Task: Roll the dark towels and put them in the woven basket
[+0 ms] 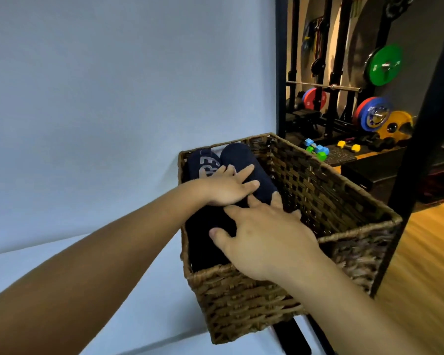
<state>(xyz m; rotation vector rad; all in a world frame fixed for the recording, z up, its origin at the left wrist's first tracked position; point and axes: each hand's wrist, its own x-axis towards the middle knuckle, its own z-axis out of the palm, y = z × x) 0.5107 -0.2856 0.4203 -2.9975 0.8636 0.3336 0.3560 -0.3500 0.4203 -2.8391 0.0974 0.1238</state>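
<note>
A person's two hands work inside the woven basket (241, 303), which sits at the right edge of a white-covered table (139, 290) in a gym. The left hand (226, 187) lies flat, fingers straight, on a plain navy roll (244, 160) at the far end, beside a lettered roll (201, 163) tucked into the far left corner. The right hand (264, 237), fingers spread and gripping nothing, presses on a third dark towel (204, 244) along the near left side of the basket; how tightly that one is rolled cannot be told in the shadow. The step in hand appears to be settling the rolls into place, with room apparently left along the right wall. No loose towel shows on the table, so the task looks near its end; the next move likely calls for lifting both hands straight out without dragging a roll open. On the far right, weight plates (385, 65) and dumbbells (315, 149) fill the background.
</note>
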